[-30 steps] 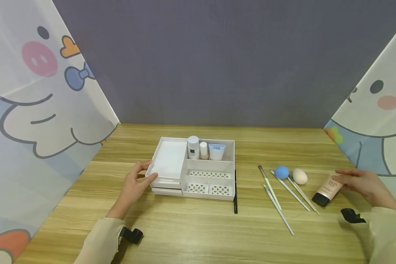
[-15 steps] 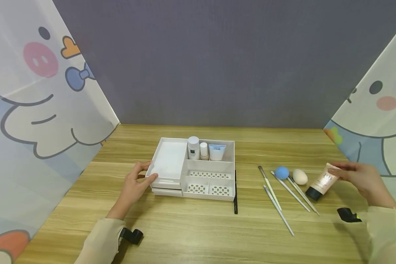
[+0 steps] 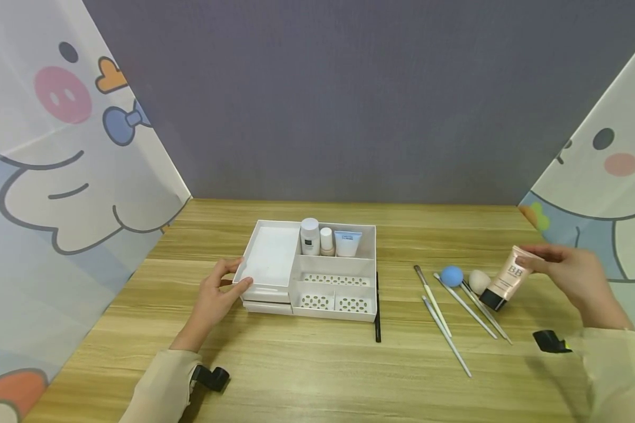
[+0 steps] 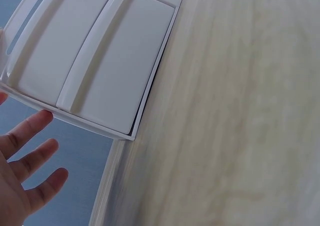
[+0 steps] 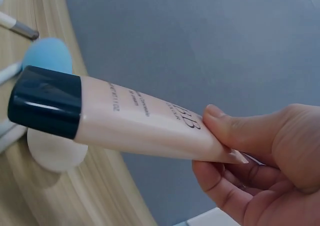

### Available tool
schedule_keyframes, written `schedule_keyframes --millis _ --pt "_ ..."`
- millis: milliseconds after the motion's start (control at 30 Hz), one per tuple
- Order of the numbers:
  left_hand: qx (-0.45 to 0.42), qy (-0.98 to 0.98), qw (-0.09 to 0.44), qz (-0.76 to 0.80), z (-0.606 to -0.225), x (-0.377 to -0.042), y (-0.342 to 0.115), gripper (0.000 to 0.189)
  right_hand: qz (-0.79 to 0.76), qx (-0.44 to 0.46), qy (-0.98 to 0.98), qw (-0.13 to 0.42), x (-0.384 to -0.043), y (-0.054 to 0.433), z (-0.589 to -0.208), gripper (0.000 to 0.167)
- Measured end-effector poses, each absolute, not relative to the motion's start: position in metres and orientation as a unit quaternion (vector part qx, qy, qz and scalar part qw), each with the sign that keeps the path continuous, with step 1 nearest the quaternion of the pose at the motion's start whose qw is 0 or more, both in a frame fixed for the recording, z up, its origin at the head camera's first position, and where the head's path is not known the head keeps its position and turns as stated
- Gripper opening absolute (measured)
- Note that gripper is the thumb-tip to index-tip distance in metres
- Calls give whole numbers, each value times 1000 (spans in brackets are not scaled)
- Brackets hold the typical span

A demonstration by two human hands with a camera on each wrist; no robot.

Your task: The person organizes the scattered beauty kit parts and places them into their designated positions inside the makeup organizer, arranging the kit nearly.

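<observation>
In the head view, my right hand [image 3: 582, 279] pinches the flat end of a beige BB cream tube [image 3: 512, 275] between thumb and fingers. The tube tilts with its black cap down-left, in front of part of a cream-coloured makeup sponge [image 3: 478, 281]. The right wrist view shows the thumb on the tube's [image 5: 145, 121] printed face and curled fingers beneath. My left hand [image 3: 214, 298] touches the left side and front corner of a white cosmetics organizer [image 3: 268, 252]. In the left wrist view, its fingers [image 4: 31, 128] are spread, one tip against the organizer's wall.
A white-capped bottle [image 3: 310, 236], a smaller bottle [image 3: 326, 242] and a blue-white tube [image 3: 347, 243] stand in the organizer's back compartment. A black pencil-like stick [image 3: 378, 317] lies along its right side. Several makeup brushes [image 3: 447, 335] and a blue sponge [image 3: 451, 276] lie right of it.
My right hand has lifted the BB cream tube off the table and carried it left and farther back, toward the cream-coloured sponge. The left hand and the organizer have stayed in place.
</observation>
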State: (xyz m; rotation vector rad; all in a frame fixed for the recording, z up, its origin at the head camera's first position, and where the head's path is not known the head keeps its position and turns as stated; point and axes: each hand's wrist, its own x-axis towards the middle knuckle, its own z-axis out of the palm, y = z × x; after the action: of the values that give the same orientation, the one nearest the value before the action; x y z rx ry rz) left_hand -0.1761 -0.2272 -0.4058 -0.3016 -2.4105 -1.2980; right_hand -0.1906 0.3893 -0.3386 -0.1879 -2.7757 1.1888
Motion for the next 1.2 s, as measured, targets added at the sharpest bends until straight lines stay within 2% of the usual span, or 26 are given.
schedule_keyframes --millis 133,367,1033,1200 --pt "-106 -860 189 -462 -405 -176 -227 36 400 -49 -912 79 -190 380 -335 18" --pt "-105 -863 187 -458 -405 -175 -227 37 381 -40 -918 103 -191 365 -330 37" --pt "-104 -861 183 -463 -402 -174 -225 33 388 8 -912 132 -199 318 -319 48" --pt "-105 -861 188 -462 -403 -174 -226 35 392 25 -908 147 -200 306 -318 43"
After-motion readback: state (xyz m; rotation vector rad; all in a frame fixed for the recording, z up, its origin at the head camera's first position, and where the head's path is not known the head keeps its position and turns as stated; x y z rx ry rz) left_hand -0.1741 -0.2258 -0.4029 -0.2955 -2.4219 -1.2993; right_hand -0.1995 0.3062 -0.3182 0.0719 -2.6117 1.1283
